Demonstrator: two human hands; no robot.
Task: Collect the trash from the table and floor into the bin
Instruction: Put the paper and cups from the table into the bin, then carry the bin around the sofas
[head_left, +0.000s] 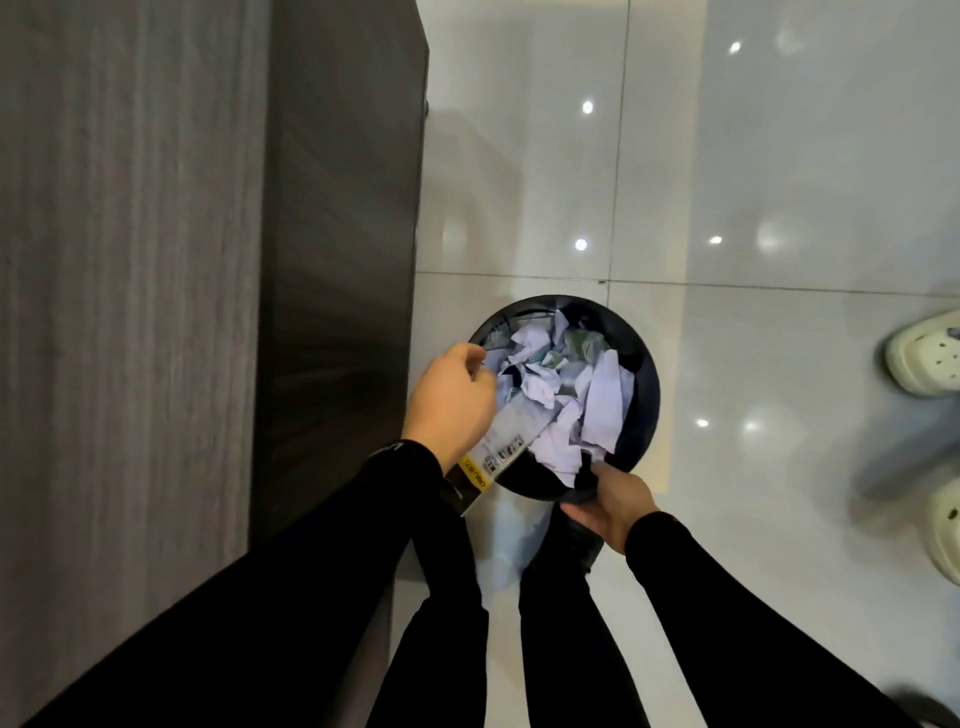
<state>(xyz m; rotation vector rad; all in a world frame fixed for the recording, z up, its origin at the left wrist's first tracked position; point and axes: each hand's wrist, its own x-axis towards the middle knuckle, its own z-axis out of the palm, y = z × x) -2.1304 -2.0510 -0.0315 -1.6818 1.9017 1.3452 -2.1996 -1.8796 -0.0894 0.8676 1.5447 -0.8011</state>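
Observation:
A round black bin (647, 395) stands on the white tiled floor, filled with crumpled white paper (582, 400). My left hand (452, 400) is over the bin's left rim and grips a flat grey and yellow printed package (501, 449), slanted with its upper end inside the bin. My right hand (615, 501) grips the bin's near rim, thumb over the edge. Both arms are in black sleeves.
A dark wooden table (130, 260) fills the left side, its side panel (337, 234) right beside the bin. Two white clog shoes (924, 364) of another person stand at the right edge. My black-clad legs are below the bin. Glossy floor tiles stretch beyond.

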